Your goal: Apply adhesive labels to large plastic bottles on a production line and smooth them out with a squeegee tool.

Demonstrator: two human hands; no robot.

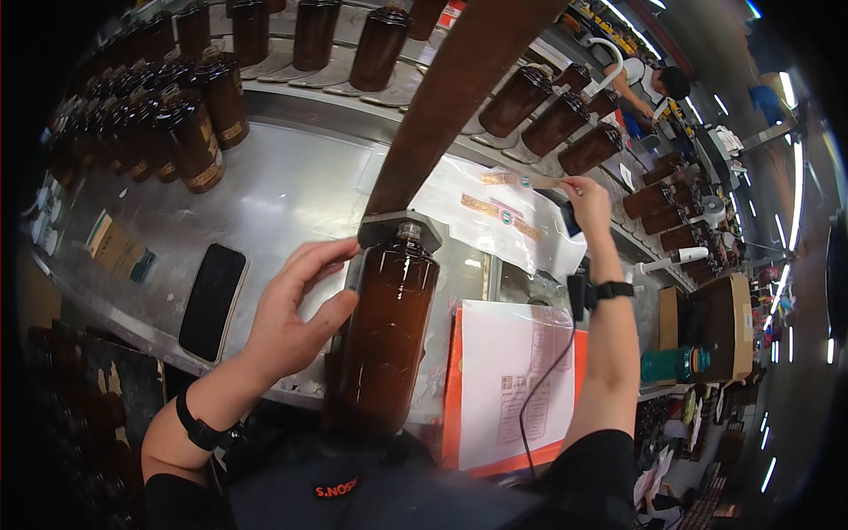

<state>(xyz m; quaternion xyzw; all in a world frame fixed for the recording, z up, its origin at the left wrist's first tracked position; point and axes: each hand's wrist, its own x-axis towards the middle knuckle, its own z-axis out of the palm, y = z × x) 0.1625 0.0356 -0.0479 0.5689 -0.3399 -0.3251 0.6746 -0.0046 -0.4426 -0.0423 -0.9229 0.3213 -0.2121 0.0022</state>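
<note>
A large brown bottle (389, 327) with a clear neck stands right in front of me, against a dark bracket (375, 233). Beside its left side my left hand (296, 309) is open, fingers stretched forward and thumb apart; the fingertips reach the bracket's edge. Farther off to the right, my right hand (587, 205) pinches one end of a thin label strip (508, 179) with gold and a small round emblem. Below that strip, a similar label (503, 216) lies on a white backing sheet (552, 240).
Brown bottles (380, 49) line a conveyor (265, 88) along the back and right; more bottles (190, 146) cluster at left. A phone (212, 300) lies left of me, printed papers (521, 389) on an orange folder at right. A dark post (450, 97) rises centrally. Another person (649, 84) works beyond.
</note>
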